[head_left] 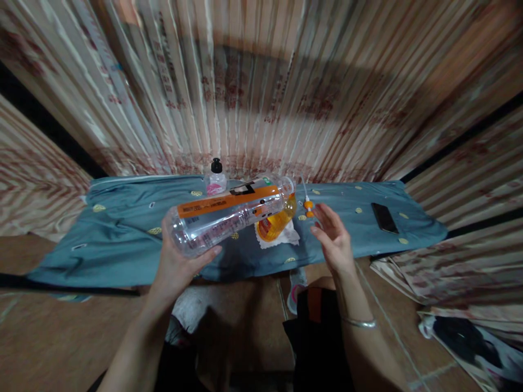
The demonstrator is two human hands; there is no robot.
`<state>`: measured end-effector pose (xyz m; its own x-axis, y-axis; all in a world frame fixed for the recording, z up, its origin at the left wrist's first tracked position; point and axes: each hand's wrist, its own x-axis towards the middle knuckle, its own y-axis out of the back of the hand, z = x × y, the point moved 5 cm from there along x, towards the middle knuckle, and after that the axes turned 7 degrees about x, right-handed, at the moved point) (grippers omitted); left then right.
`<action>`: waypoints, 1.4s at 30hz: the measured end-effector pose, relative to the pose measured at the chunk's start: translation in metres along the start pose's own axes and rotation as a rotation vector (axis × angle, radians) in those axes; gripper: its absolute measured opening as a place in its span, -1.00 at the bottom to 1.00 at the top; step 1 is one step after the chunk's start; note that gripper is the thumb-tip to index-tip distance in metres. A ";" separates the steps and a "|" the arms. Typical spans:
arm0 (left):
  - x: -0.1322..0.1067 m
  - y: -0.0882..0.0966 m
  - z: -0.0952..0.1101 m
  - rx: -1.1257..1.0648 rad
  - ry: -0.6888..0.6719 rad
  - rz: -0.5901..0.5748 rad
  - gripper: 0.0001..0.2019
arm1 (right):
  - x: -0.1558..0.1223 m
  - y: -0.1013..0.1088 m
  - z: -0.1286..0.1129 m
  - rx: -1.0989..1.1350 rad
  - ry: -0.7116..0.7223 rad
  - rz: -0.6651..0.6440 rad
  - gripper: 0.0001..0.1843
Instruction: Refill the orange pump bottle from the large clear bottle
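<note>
My left hand (pixel 180 267) is wrapped round the base of a large clear plastic bottle (pixel 216 218) with an orange and grey label. The bottle is tilted almost on its side, its uncapped mouth pointing right. Behind its neck, partly hidden, a bottle of amber liquid (pixel 274 220) rests on a white paper napkin (pixel 291 236); whether the two bottles touch I cannot tell. Fingers apart and holding nothing, my right hand (pixel 335 237) hovers beside an orange and white pump top (pixel 308 208) with a thin tube, which lies on the cloth.
A small clear bottle with a black cap (pixel 216 177) stands at the back. A black phone (pixel 384 218) lies to the right on the blue cloth-covered surface (pixel 122 234). Pleated patterned curtains (pixel 261 109) hang behind it and at both sides.
</note>
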<state>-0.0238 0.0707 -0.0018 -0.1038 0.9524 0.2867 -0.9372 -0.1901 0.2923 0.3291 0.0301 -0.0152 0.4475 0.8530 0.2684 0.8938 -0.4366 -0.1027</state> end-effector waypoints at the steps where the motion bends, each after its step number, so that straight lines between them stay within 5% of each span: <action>1: 0.000 0.000 0.002 -0.005 0.012 -0.007 -0.02 | 0.005 -0.002 0.011 -0.075 0.012 -0.028 -0.10; 4: 0.000 0.000 0.006 -0.025 0.037 -0.013 -0.05 | 0.012 -0.024 0.039 -0.213 0.000 -0.175 0.24; 8: -0.001 0.001 0.010 -0.046 0.033 -0.019 -0.08 | 0.020 -0.051 0.056 -0.278 0.033 -0.246 0.37; 21: -0.003 0.002 0.012 -0.057 0.070 -0.009 -0.08 | 0.008 -0.064 0.115 -0.183 -0.167 -0.137 -0.05; 29: -0.004 0.005 0.014 -0.056 0.075 0.006 -0.09 | 0.008 -0.069 0.113 -0.162 -0.213 -0.140 -0.27; 42: -0.004 0.004 0.013 -0.068 0.053 0.007 -0.06 | 0.007 -0.069 0.112 -0.149 -0.280 -0.105 -0.30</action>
<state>-0.0230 0.0630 0.0100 -0.1263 0.9626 0.2395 -0.9567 -0.1820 0.2270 0.2735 0.0983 -0.1136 0.3626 0.9319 -0.0056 0.9305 -0.3617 0.0581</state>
